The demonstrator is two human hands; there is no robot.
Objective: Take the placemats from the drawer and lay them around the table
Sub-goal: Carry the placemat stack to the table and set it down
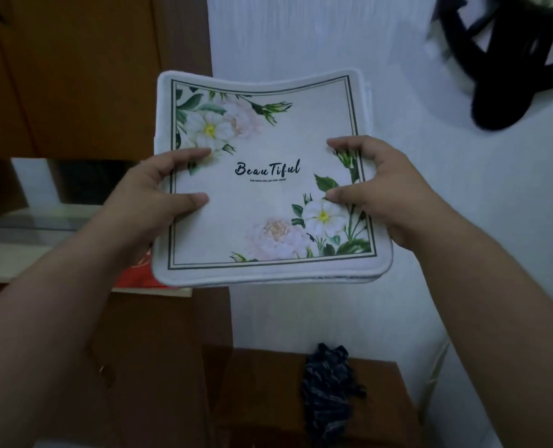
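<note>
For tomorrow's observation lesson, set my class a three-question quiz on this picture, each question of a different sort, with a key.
1. True or false: only the left hand grips the stack of white floral fabric placemats.
2. Which word is printed large on the top mat?
3. The dark patterned cloth lies on: A) brown wooden furniture; B) the mats; C) an arm.

Key: 1 false, the right hand grips too; 2 Beautiful; 3 A.

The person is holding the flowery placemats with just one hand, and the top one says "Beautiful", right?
Not quite. The head view shows both hands holding the stack of placemats: the left hand has its grip on the left edge and the right hand on the right edge. The rest is right: the top mat has flowers and says "Beautiful".
</note>
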